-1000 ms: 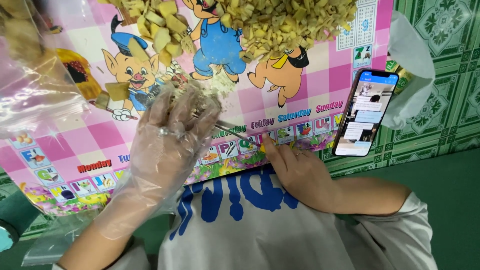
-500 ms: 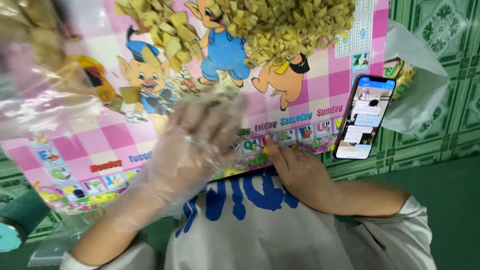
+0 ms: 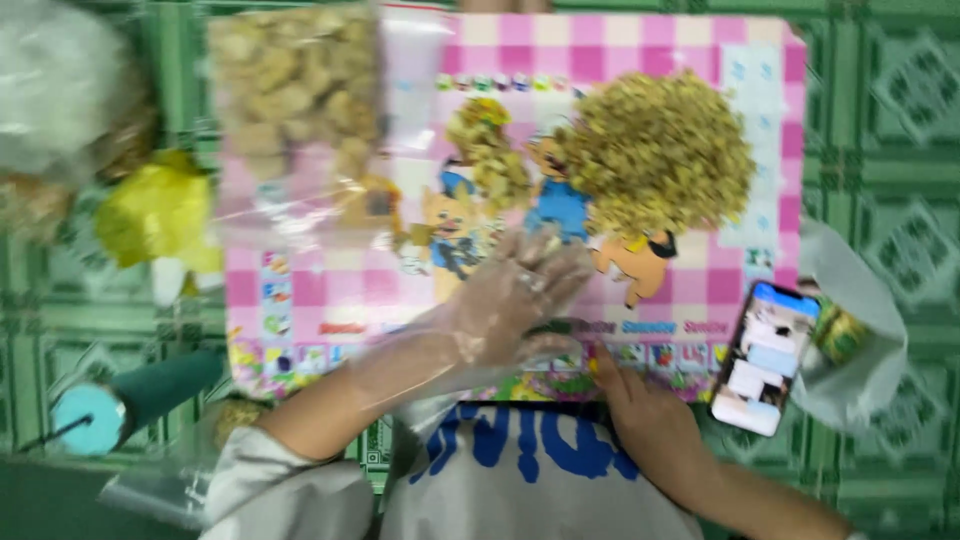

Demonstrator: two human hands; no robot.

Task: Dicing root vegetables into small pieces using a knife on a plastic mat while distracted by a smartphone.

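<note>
So nearest to me, my right hand (image 3: 645, 415) is bare and sits palm down on the near edge of the mat (image 3: 300, 300), fingers together and curled a bit, pressing the edge, not holding anything. Just right of it my phone (image 3: 765, 357) lies on the green floor (image 3: 880, 150), screen lit, leaning up against a clear bag (image 3: 860, 340).

My left arm comes in from the lower left, forearm angled up toward the middle of the mat. That left hand (image 3: 515, 300) has a loose plastic glove (image 3: 420, 360) on it, palm down, fingers stretched forward and only slightly spread. It's flat over the mat's cartoon print; can't tell if the fingertips actually touch, it's blurry. Nothing pinched or gripped as far as I can see.

Just past the fingertips there's a small pile (image 3: 490, 150) of yellowish bits, and to the right of that the big pile (image 3: 655, 150), both on the mat. Farther left, a clear bag of beige chunks (image 3: 295, 90) lies across the mat's far corner. Off the mat on the left: a yellow bag (image 3: 160, 215) and a teal roll (image 3: 125, 400).
</note>
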